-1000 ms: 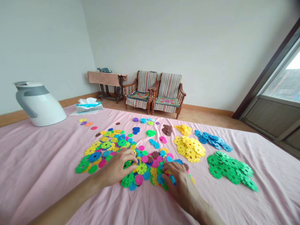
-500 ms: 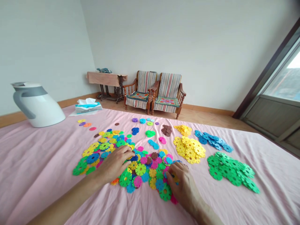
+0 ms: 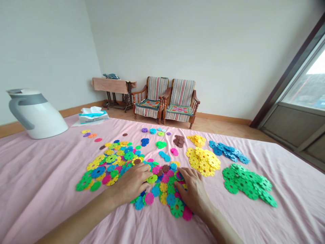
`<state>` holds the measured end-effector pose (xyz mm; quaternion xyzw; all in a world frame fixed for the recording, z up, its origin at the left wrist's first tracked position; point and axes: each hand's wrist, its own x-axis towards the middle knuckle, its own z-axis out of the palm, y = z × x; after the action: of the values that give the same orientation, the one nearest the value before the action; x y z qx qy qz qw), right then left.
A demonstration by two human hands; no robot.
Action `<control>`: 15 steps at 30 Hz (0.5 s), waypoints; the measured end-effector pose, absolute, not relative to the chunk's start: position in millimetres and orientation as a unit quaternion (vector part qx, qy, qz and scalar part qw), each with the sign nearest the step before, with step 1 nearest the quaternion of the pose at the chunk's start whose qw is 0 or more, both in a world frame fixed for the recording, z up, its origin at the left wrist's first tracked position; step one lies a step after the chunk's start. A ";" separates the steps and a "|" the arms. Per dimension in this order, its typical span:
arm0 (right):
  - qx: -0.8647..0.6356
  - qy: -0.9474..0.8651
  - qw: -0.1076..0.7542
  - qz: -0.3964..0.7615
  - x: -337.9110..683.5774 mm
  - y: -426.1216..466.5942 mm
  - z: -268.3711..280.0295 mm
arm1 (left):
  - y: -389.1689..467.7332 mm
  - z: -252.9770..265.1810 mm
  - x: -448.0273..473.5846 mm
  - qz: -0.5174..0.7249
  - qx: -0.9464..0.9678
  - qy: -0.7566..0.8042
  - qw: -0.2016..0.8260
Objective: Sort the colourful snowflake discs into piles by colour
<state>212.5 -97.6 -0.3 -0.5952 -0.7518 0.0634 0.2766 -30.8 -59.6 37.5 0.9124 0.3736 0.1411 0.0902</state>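
Note:
A mixed pile of colourful flower-shaped plastic discs [image 3: 111, 158] lies on the pink cloth. My left hand [image 3: 134, 179] is over the middle of it, its thumb apart from its fingers. A lime-green disc [image 3: 152, 179] lies by those fingertips, and I cannot tell whether they touch it. My right hand [image 3: 193, 191] rests palm down on the pile's right side, fingers stretched out and spread, covering some discs. Near its thumb are a green disc [image 3: 177, 208] and a pink disc [image 3: 187, 214].
Sorted heaps of yellow discs [image 3: 203, 161], green discs [image 3: 247, 181], blue discs [image 3: 228, 151] and brown discs [image 3: 179, 141] lie on the right. A white jug [image 3: 47, 118] and a tissue box [image 3: 93, 116] stand at the left. Two wooden chairs [image 3: 179, 112] are beyond the cloth [image 3: 50, 176].
My left hand has moved slightly right across the pile, and the lime-green disc has shifted a little away from me. My right hand's fingers have straightened and spread forward. The view has shifted slightly.

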 end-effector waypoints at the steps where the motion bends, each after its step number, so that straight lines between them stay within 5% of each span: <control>1: -0.596 -0.751 0.279 0.061 212.6 -98.1 -0.1 | -59.0 36.9 -30.8 0.147 0.912 0.371 0.093; 15: -0.613 -0.732 0.296 0.023 217.2 -97.0 -4.0 | -50.7 36.4 -20.4 0.295 0.833 0.431 0.180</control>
<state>217.2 -97.0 -4.0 -0.6133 -0.7318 0.0230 0.2963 -20.4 -50.7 36.4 0.8332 0.4314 0.2953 0.1801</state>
